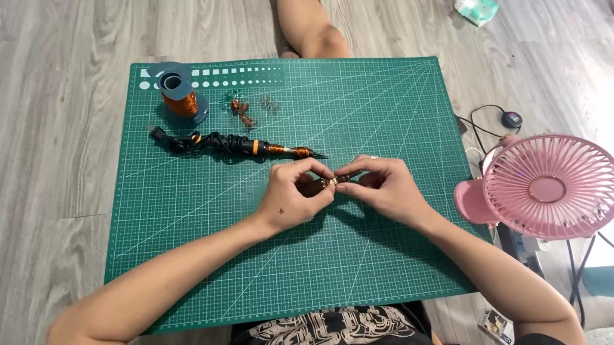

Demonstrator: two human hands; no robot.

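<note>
Grey wood-plank flooring carries a green gridded cutting mat (178, 237), and over its middle a small brownish metal piece (329, 184) sits pinched between both hands. Left hand (296, 196) and right hand (383, 186) meet fingertip to fingertip, each closed narrowly on that piece. Just beyond them lies a black-and-orange pen-shaped soldering tool with coiled cord (244, 144). Farther left stands a spool of copper wire (179, 95), with small copper wire bits (242, 110) beside it. Off the mat's right edge sits a pink round fan (552, 186).
</note>
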